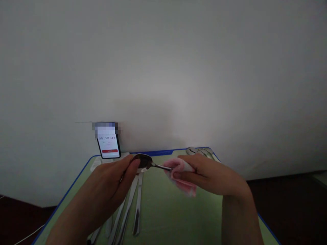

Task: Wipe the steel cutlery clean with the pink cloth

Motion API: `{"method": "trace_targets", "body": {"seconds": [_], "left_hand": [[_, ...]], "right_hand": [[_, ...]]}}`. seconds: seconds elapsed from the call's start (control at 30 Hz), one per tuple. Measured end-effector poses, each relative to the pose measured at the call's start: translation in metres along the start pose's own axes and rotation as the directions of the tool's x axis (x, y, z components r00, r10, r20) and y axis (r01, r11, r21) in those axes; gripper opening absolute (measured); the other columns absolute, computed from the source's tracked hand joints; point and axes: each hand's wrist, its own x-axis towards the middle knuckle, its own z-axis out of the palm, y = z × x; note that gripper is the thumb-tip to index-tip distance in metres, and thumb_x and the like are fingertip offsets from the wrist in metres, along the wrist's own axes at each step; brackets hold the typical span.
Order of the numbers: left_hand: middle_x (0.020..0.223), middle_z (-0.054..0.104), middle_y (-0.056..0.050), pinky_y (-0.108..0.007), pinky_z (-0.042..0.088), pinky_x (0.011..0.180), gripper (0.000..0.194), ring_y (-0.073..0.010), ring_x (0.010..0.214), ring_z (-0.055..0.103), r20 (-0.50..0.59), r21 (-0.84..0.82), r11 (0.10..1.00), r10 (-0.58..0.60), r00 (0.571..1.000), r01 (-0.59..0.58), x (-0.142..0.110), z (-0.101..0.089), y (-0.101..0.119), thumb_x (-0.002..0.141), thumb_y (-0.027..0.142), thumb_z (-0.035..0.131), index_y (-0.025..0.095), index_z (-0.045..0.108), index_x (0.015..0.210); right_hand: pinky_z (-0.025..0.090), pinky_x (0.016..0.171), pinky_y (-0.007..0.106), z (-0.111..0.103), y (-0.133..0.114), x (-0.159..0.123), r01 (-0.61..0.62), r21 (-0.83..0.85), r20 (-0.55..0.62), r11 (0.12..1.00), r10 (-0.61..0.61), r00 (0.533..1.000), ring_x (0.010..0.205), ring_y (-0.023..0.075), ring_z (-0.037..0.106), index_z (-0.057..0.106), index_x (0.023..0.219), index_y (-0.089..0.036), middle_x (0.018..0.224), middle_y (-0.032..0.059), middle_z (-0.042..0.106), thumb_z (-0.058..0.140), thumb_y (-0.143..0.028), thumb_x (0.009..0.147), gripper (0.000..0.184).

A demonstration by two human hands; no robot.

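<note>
A metal spoon (pixel 143 159) is held level above the table between my two hands. My left hand (pixel 109 180) pinches its bowl, thumb on the inside of the bowl. Around the far end of the handle, my right hand (pixel 204 172) grips a pink and white cloth (pixel 178 166), and the cloth is folded over the handle. The handle's end is hidden inside the cloth. One corner of the cloth hangs below my right hand. Under and beside my left hand lie several knives (pixel 138 207), partly covered by my arm.
The green table (pixel 173 217) has a blue edge and stands against a grey wall (pixel 163 68). A phone (pixel 109 146) showing a timer leans on the wall at the back left. Several spoons and other cutlery (pixel 191 150) lie at the back right, partly behind my right hand.
</note>
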Motion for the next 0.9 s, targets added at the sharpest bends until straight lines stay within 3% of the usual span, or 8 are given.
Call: {"method": "trace_targets", "body": {"seconds": [0.23,0.33,0.5,0.6,0.7,0.8,0.9], "left_hand": [[0.087,0.068,-0.001,-0.024,0.043,0.067,0.033,-0.0155,0.074,0.062,0.081,-0.021,0.984,0.18,0.98,-0.179,0.003,0.008,0.015,0.094,0.038,0.032,0.026,0.063,0.092],[0.086,0.067,-0.002,-0.025,0.044,0.066,0.035,-0.0163,0.073,0.061,0.088,-0.021,0.989,0.148,0.985,-0.147,0.002,0.007,0.022,0.093,0.042,0.032,0.025,0.062,0.097],[0.08,0.066,-0.002,-0.025,0.043,0.066,0.043,-0.0171,0.07,0.06,0.141,-0.127,0.989,0.092,0.986,-0.074,-0.001,0.002,0.026,0.094,0.045,0.024,0.023,0.06,0.093],[0.076,0.067,-0.001,-0.025,0.041,0.065,0.04,-0.017,0.068,0.06,0.204,-0.157,0.987,0.05,0.978,-0.018,0.001,0.0,0.028,0.093,0.043,0.027,0.023,0.061,0.086],[0.067,0.065,0.001,-0.025,0.04,0.064,0.041,-0.016,0.063,0.058,0.244,-0.146,0.989,0.01,0.97,0.026,0.003,-0.001,0.03,0.093,0.04,0.029,0.022,0.059,0.072],[0.063,0.062,0.001,-0.025,0.039,0.062,0.046,-0.016,0.062,0.057,0.194,-0.162,0.986,0.001,0.981,0.031,0.005,0.0,0.032,0.093,0.041,0.025,0.021,0.056,0.065],[0.069,0.064,0.0,-0.026,0.04,0.062,0.042,-0.0177,0.068,0.058,0.144,-0.179,0.983,0.002,0.99,0.024,0.005,0.002,0.031,0.092,0.044,0.027,0.021,0.057,0.074]], "right_hand": [[0.038,0.058,0.02,0.006,-0.006,0.01,0.087,0.073,0.036,0.994,-0.09,0.995,0.063,0.0111,0.051,0.061,0.105,-0.02,0.076,-0.001,0.062,0.043,-0.037,0.09,0.028],[0.036,0.059,0.021,0.006,-0.009,0.009,0.038,-0.007,-0.069,0.999,-0.038,0.997,0.062,0.0105,0.051,0.062,0.101,-0.021,0.074,-0.0018,0.061,0.044,-0.036,0.091,0.025],[0.033,0.064,0.023,0.013,-0.027,0.007,-0.112,-0.239,-0.211,0.964,0.061,0.976,0.066,0.0117,0.053,0.059,0.077,-0.018,0.072,-0.001,0.062,0.05,-0.029,0.089,0.019],[0.033,0.068,0.024,0.017,-0.038,0.009,-0.099,-0.32,-0.197,0.942,0.036,0.98,0.073,0.0138,0.054,0.06,0.083,-0.019,0.081,0.0007,0.065,0.057,-0.025,0.084,0.007],[0.033,0.068,0.025,0.019,-0.042,0.011,-0.079,-0.359,-0.17,0.93,0.018,0.985,0.076,0.0153,0.055,0.06,0.087,-0.019,0.084,0.002,0.066,0.057,-0.026,0.084,0.008],[0.033,0.067,0.025,0.019,-0.041,0.012,-0.088,-0.36,-0.173,0.929,0.026,0.985,0.076,0.0155,0.055,0.06,0.088,-0.019,0.084,0.0025,0.066,0.057,-0.025,0.084,0.008],[0.033,0.066,0.025,0.016,-0.036,0.011,-0.092,-0.304,-0.151,0.948,0.048,0.987,0.071,0.0139,0.054,0.059,0.087,-0.018,0.082,0.0022,0.065,0.053,-0.025,0.086,0.01]]}}
